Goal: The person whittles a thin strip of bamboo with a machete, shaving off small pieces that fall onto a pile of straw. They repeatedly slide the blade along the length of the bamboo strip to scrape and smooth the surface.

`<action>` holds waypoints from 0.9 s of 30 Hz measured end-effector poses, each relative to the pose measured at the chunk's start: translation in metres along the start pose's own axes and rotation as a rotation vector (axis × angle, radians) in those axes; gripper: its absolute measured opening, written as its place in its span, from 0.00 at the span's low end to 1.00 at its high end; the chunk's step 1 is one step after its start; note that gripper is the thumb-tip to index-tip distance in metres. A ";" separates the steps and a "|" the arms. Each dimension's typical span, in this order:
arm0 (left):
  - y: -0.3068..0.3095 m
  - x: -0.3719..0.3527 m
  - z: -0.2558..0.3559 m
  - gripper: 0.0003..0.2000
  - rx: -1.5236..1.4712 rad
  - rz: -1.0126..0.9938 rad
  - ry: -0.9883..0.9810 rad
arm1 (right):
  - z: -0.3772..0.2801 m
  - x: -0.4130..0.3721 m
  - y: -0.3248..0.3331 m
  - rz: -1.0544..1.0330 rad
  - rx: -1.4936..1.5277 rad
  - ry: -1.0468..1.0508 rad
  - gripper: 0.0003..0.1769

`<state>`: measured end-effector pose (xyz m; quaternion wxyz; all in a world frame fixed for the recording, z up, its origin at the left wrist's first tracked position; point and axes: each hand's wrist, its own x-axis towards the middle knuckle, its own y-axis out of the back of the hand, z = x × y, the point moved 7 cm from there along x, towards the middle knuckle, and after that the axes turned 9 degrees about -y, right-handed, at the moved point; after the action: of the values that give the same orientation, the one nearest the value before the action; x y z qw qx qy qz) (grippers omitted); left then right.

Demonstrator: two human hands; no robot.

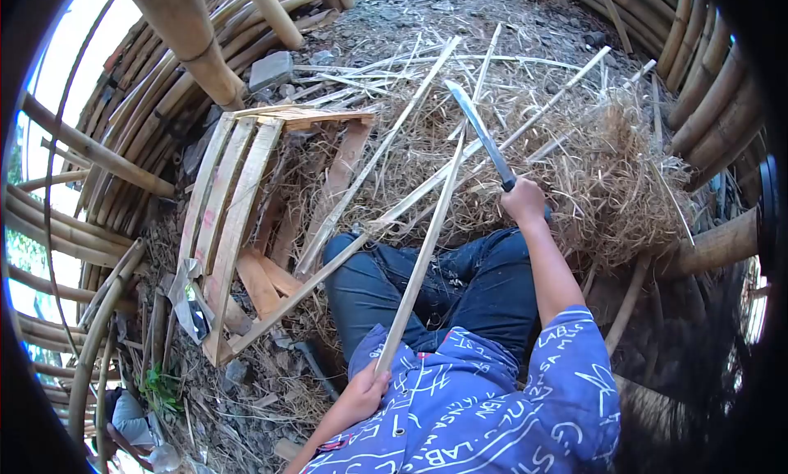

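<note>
My right hand is closed round the dark handle of a long-bladed knife, its blade pointing up and to the left. Low by my left side, my left hand grips the near end of a split bamboo strip. That strip runs from the hand up over my lap, and its far end reaches close to the knife blade. Another long strip crosses beneath it at a slant. Curly bamboo shavings lie heaped beyond my knees.
A slatted wooden crate lies tipped on the left, with a grey block behind it. Loose bamboo strips are scattered over the stony ground. Stacked bamboo poles stand on both sides, and a thick bamboo post slants in at upper left.
</note>
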<state>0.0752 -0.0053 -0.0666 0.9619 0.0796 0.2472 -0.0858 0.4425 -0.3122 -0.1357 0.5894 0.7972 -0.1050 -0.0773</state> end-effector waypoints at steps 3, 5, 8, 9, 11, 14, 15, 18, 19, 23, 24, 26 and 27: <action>0.004 -0.004 -0.009 0.08 -0.125 -0.025 0.160 | -0.020 -0.031 0.007 0.020 0.101 0.167 0.10; 0.001 -0.004 -0.002 0.08 -0.174 -0.010 0.248 | -0.039 -0.060 0.004 -0.111 0.072 0.474 0.10; -0.004 -0.006 -0.013 0.07 -0.304 -0.011 0.358 | -0.033 -0.063 -0.009 -0.131 -0.033 0.375 0.10; -0.005 -0.007 -0.017 0.07 -0.382 -0.009 0.371 | -0.024 -0.059 -0.012 -0.101 -0.056 0.254 0.11; -0.002 -0.008 -0.009 0.05 -0.324 -0.002 0.371 | -0.011 -0.061 -0.010 -0.163 0.070 -0.055 0.11; -0.004 -0.008 -0.016 0.06 -0.346 -0.021 0.315 | -0.003 -0.062 -0.020 -0.164 0.209 -0.176 0.12; -0.006 -0.007 -0.015 0.06 -0.356 -0.034 0.317 | -0.006 -0.069 -0.018 -0.170 0.232 -0.139 0.12; -0.002 -0.009 -0.005 0.07 -0.448 -0.069 0.403 | -0.017 -0.102 0.007 -0.200 0.241 -0.027 0.13; -0.001 -0.012 -0.004 0.07 -0.521 -0.088 0.478 | -0.022 -0.117 0.014 -0.219 0.237 0.050 0.13; 0.002 -0.010 0.002 0.12 -0.712 -0.159 0.400 | -0.032 -0.177 0.021 -0.307 0.296 0.151 0.11; -0.001 -0.010 0.003 0.14 -0.758 -0.192 0.392 | -0.031 -0.193 0.017 -0.331 0.377 0.163 0.10; -0.006 -0.008 -0.004 0.14 -0.831 -0.237 0.344 | -0.035 -0.219 0.016 -0.375 0.559 0.214 0.07; -0.012 -0.009 -0.003 0.14 -0.894 -0.295 0.301 | -0.039 -0.231 0.021 -0.389 0.603 0.215 0.08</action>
<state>0.0642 -0.0154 -0.0661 0.8330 -0.3651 0.4048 -0.0942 0.2273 -0.2227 -0.1045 0.3102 0.9436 0.0931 -0.0693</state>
